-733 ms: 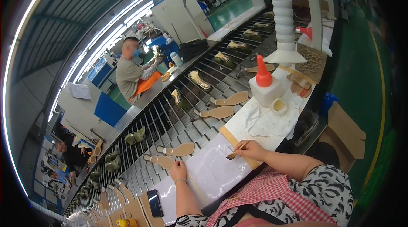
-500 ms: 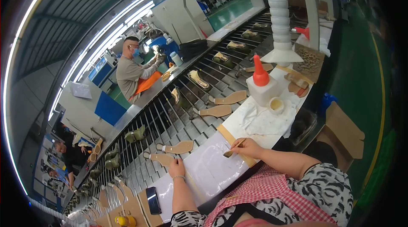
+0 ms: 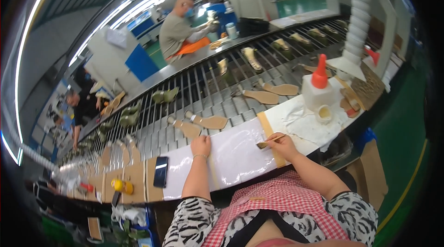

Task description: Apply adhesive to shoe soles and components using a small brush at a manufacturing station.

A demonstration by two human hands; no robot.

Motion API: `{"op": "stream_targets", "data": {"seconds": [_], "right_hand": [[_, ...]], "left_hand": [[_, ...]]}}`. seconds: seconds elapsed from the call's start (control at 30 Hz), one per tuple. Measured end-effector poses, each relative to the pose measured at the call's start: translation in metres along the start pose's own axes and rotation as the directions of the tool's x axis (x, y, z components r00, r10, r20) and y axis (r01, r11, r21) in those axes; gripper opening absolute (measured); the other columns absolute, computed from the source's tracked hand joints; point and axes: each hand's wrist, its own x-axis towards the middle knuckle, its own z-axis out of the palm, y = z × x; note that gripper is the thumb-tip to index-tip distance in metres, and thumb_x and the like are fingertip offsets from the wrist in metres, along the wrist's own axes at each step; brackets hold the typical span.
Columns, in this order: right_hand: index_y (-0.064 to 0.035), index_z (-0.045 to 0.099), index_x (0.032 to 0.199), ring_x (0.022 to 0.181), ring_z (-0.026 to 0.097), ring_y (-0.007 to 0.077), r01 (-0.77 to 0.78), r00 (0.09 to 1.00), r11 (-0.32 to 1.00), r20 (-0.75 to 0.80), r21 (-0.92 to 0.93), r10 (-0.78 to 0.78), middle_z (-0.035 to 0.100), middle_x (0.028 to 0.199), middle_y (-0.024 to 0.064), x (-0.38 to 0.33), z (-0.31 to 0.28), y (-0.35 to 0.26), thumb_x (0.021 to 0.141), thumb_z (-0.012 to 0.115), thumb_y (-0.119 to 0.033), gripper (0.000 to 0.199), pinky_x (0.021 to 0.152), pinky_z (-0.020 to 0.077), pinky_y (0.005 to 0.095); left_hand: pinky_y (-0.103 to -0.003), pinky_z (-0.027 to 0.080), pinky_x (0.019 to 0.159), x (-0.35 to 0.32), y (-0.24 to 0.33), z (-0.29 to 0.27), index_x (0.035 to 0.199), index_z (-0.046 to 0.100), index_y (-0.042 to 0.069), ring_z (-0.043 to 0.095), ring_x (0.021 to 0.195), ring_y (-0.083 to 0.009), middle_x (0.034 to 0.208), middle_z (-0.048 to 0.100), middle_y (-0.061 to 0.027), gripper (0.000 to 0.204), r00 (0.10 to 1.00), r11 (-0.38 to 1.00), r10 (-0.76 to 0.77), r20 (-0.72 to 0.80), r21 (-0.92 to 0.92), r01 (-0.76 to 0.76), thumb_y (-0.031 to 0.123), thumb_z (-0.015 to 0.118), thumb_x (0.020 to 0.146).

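My right hand pinches a small brush with a light handle and dark bristles, above the white plastic-covered board. My left hand is curled into a fist at the board's far edge; nothing shows in it, though its fingertips are hidden. Just beyond lie two tan shoe soles on the metal roller conveyor. To the right of the brush stand a white bottle with a red nozzle cap and a small pot on a crumpled white cloth.
More soles and green shoe uppers sit along the conveyor. A phone and a yellow bottle lie to the left. A ribbed white duct hangs at the right. Across the conveyor, a co-worker handles a shoe.
The view has swung left, so the scene sits farther right and more of the left side shows. My left fist remains by the soles, and my right hand still holds the brush over the board.
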Motion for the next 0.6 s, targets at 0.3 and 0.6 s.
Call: {"op": "stream_targets", "data": {"seconds": [0.3, 0.6], "right_hand": [[-0.0029, 0.063, 0.093, 0.079, 0.056, 0.0074, 0.013, 1.0, 1.0, -0.019, -0.029, -0.014, 0.062, 0.087, 0.0007, 0.001, 0.006, -0.002, 0.085, 0.065, -0.006, 0.009, 0.073, 0.0455, 0.0207], [-0.001, 0.062, 0.093, 0.08, 0.058, 0.0088, -0.069, 0.993, 0.998, -0.094, -0.007, 0.068, 0.064, 0.088, 0.0038, 0.014, 0.016, -0.022, 0.086, 0.064, -0.004, 0.008, 0.074, 0.0466, 0.0222]], "left_hand": [[-0.045, 0.047, 0.08, -0.004, -0.003, -0.006, 0.084, 0.07, 0.006, 0.063, 0.085, -0.0346, 0.086, 0.068, -0.0158, 0.032, 1.0, 0.999, -0.018, -0.002, -0.044, 0.018, 0.033, 0.054, 0.086], [-0.042, 0.045, 0.081, 0.003, -0.009, -0.011, 0.088, 0.07, 0.006, 0.063, 0.089, -0.03, 0.088, 0.068, -0.0133, 0.029, 0.995, 0.992, -0.015, 0.096, -0.122, 0.027, 0.032, 0.056, 0.085]]}}
